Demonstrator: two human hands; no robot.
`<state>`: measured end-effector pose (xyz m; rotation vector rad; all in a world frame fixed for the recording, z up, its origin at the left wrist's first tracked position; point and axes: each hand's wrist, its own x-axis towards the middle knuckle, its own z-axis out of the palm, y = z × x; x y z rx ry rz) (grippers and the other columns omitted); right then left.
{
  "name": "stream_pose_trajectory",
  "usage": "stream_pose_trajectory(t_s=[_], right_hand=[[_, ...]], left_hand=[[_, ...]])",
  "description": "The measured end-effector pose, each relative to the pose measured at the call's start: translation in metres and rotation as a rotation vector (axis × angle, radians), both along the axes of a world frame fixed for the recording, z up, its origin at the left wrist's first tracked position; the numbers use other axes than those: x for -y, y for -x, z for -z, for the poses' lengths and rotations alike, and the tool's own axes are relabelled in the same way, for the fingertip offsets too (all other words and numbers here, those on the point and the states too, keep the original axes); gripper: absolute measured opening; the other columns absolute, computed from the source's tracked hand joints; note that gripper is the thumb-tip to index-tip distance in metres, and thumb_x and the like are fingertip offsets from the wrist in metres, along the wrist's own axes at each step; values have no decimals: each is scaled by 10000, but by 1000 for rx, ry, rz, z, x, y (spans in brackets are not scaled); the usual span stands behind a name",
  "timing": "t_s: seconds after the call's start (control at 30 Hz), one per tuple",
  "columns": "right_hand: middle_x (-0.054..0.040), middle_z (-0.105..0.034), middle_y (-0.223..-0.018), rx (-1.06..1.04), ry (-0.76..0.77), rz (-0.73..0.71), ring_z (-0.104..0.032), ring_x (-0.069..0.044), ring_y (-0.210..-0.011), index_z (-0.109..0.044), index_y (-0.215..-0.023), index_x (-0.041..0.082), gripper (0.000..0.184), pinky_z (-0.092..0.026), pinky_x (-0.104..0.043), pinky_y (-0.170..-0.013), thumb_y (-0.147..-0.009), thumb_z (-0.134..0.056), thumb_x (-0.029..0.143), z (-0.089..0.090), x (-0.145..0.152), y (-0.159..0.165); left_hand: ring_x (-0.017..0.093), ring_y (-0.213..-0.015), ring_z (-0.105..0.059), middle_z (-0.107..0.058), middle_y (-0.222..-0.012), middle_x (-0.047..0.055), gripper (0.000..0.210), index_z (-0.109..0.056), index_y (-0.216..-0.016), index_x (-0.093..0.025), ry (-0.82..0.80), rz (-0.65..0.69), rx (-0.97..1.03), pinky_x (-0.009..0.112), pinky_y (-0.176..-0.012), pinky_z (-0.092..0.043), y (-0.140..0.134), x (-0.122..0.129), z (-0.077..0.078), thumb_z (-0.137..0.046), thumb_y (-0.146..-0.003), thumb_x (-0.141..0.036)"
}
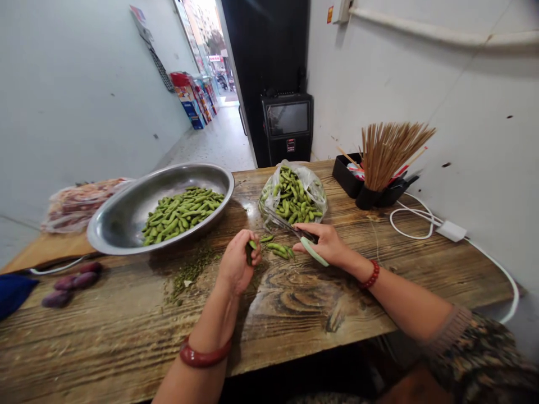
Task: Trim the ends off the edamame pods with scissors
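My left hand (239, 261) is closed around green edamame pods (250, 252), whose ends poke out between the fingers. In my right hand (326, 244) is a pair of scissors (314, 251) with pale green handles, its blades pointing left toward the bag. A few loose pods (280, 250) lie on the wood between both hands. Just behind them stands an open clear plastic bag (319, 191) full of pods. To the left, a wide steel basin (113, 224) holds a heap of edamame pods (181, 216). Small green trimmings (189, 276) are scattered in front of the basin.
On the wooden table (303, 303), purple tubers (72, 283) lie at left near a bagged pile (82, 205). At right are a black holder with wooden skewers (387, 157) and a white cable with an adapter (451, 230). A black speaker (288, 126) stands behind.
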<state>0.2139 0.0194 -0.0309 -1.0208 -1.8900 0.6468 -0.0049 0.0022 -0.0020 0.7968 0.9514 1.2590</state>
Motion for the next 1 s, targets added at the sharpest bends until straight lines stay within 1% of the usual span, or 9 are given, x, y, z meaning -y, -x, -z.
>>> stream_pose_trajectory(t_s=[0.1,0.17,0.23,0.4,0.57,0.73,0.8,0.87,1.0], right_hand=[[-88,-713,-1034,11,11,-1,-679,-219,-900,-671,-1111,167,468,-541,-321,-800,-696,-765,364,-1,0,1],[-95,-713,-1026,25,7,-6,-680,-218,-894,-668,-1115,154,477,-541,-317,-794,-694,-769,354,-2,1,2],[-98,-714,-1017,38,-6,-10,-679,-214,-892,-663,-1119,148,476,-539,-315,-798,-698,-768,345,-3,1,2],[-101,-706,-1028,54,-12,-46,-672,-205,-896,-655,-1127,145,481,-534,-310,-810,-702,-769,338,-5,2,2],[-107,-707,-1004,50,-17,-47,-667,-202,-873,-656,-1123,124,482,-531,-303,-792,-703,-768,333,-6,3,2],[-89,-707,-970,51,-22,-48,-659,-182,-799,-656,-1124,142,474,-531,-287,-734,-711,-757,351,-6,3,2],[-95,-703,-976,47,-30,-42,-658,-187,-809,-655,-1127,139,475,-527,-288,-737,-715,-753,355,-5,2,1],[-92,-700,-973,47,-37,-38,-655,-191,-822,-651,-1134,146,471,-522,-290,-744,-724,-745,358,-5,2,1],[-70,-684,-932,53,-49,-45,-635,-180,-799,-642,-1144,166,459,-511,-286,-733,-736,-735,357,-6,4,2]], left_hand=[[72,-500,-468,-537,-692,-22,232,-478,-670,-173,3,60,-26,188,-428,-381,-1,0,0,-624,-749,-335],[82,-494,-466,-553,-683,-17,194,-547,-727,-174,-21,95,-143,195,-431,-376,-3,-1,2,-631,-749,-347],[94,-499,-469,-560,-649,-13,151,-620,-782,-175,-112,112,-366,195,-449,-357,-4,-2,7,-638,-746,-321],[173,-703,-568,-645,-737,37,77,-708,-773,-212,-510,160,-1050,256,-658,-396,-7,-1,17,-643,-734,-196],[201,-755,-565,-606,-793,48,84,-674,-790,-220,-554,288,-1356,276,-663,-383,-7,3,18,-611,-757,-175],[181,-756,-544,-586,-767,26,33,-615,-716,-190,-539,240,-1235,278,-688,-390,-5,0,17,-614,-734,-162],[164,-727,-538,-597,-742,16,9,-619,-733,-175,-464,157,-1060,264,-670,-396,-4,-1,14,-623,-731,-184],[136,-653,-519,-597,-720,7,126,-648,-836,-163,-332,104,-823,237,-597,-390,-3,0,9,-635,-742,-246],[60,-452,-357,-501,-586,-43,316,-634,-967,-144,-89,83,-421,184,-430,-260,-4,5,-2,-680,-724,-342]])
